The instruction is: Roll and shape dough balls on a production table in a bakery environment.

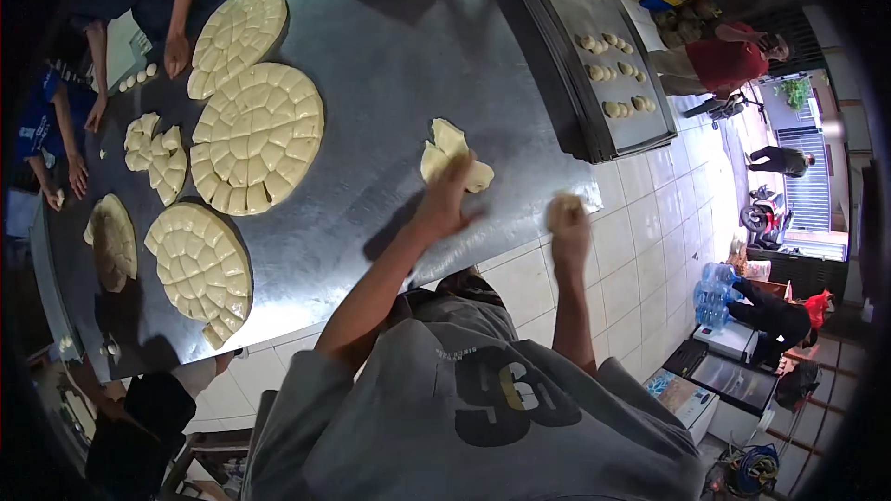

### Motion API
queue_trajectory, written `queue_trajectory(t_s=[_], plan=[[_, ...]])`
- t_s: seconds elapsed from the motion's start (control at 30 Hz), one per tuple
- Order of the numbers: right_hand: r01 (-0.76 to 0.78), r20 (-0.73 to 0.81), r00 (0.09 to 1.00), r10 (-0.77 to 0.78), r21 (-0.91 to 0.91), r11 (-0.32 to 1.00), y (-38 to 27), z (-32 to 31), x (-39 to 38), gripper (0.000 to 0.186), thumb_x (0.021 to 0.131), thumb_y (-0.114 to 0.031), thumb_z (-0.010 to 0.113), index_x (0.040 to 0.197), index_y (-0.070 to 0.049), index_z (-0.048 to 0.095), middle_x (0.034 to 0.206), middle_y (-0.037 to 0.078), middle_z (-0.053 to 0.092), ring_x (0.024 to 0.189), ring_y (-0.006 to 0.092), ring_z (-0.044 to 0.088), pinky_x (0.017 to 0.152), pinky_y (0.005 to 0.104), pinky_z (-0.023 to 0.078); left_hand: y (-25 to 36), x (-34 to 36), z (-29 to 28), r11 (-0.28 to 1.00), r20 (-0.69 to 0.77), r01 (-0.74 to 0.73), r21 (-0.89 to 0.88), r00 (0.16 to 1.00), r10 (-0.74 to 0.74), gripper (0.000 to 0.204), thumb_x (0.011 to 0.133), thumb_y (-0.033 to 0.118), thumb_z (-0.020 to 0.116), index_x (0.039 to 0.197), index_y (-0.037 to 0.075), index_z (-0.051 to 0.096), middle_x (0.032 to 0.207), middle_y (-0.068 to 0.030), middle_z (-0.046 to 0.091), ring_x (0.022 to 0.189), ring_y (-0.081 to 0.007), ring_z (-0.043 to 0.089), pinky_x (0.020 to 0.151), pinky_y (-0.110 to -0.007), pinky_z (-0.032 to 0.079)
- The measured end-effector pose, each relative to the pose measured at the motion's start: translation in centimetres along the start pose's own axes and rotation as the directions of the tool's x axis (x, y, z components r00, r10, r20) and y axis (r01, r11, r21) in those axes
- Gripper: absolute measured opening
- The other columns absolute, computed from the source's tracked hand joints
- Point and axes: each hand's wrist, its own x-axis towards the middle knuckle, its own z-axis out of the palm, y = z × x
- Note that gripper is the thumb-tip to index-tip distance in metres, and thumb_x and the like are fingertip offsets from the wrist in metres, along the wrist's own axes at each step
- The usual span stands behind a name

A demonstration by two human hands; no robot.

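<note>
On the metal table, several cut pieces of pale dough (448,137) lie in a small cluster. My left hand (445,197) reaches over their near edge, its fingers against the dough and the thumb stretched out to the side. Beyond the table's right corner, my right hand (569,234) is raised and closed, smeared by motion. A pale lump that looks like a piece of dough (563,208) shows at its fingers. Left of the middle lies a large dough round (258,139) scored into many pieces, with another cut round (199,263) nearer to me.
Stacked metal trays (617,56) holding small dough balls stand along the table's right side. A further cut dough slab (238,37) lies far left. Co-workers' hands (176,54) work at the left edge. Tiled floor (631,213) stretches right, toward a person in red (729,60).
</note>
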Motion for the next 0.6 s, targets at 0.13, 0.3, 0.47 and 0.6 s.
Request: queue_trajectory(t_s=[0.13,0.3,0.47,0.6], plan=[[-0.004,0.576,0.814,0.081,-0.134,0.991,1.8,1.7,-2.6,0.006,0.086,-0.005,0.063,0.091,0.000,0.060,0.074,0.004,0.061,0.066,0.0110,0.056,0.065,0.0235,0.047,9.1,-6.0,-0.9,0.877,0.154,0.245,-0.413,0.968,-0.198,0.076,0.082,0.033,0.074,0.137,-0.001,0.035,0.129,-0.0242,0.051,0.112,-0.0373,0.054,0.094,-0.043,0.042],[-0.147,0.715,0.651,0.257,-0.213,0.966,3.1,2.8,-1.7,0.022,0.085,-0.009,0.066,0.103,0.002,0.060,0.086,0.010,0.065,0.076,0.0184,0.062,0.072,0.0285,0.051,12.0,-9.8,-2.1,0.639,0.314,0.661,-0.393,0.750,-0.582,0.033,0.088,0.019,0.063,0.111,-0.002,0.050,0.104,-0.0212,0.063,0.092,-0.0339,0.063,0.078,-0.040,0.048],[0.334,0.706,0.700,-0.111,-0.185,0.924,1.3,4.8,-2.8,0.046,0.087,-0.022,0.066,0.124,0.001,0.052,0.115,0.017,0.061,0.098,0.0296,0.061,0.086,0.0356,0.049,12.0,-9.0,-3.9,0.743,0.475,0.659,0.118,0.619,-0.625,0.023,0.089,0.014,0.056,0.105,-0.001,0.055,0.107,-0.0227,0.062,0.096,-0.0356,0.062,0.078,-0.043,0.047],[0.300,0.834,0.551,-0.034,-0.160,0.940,-0.5,9.2,-4.1,0.057,0.094,-0.042,0.052,0.130,0.001,0.048,0.127,0.020,0.056,0.110,0.0350,0.057,0.096,0.0399,0.042,11.0,-10.6,-3.5,0.716,0.219,0.616,-0.328,0.787,-0.576,0.038,0.086,0.026,0.060,0.114,0.001,0.057,0.113,-0.0232,0.061,0.098,-0.0390,0.061,0.079,-0.045,0.046]])
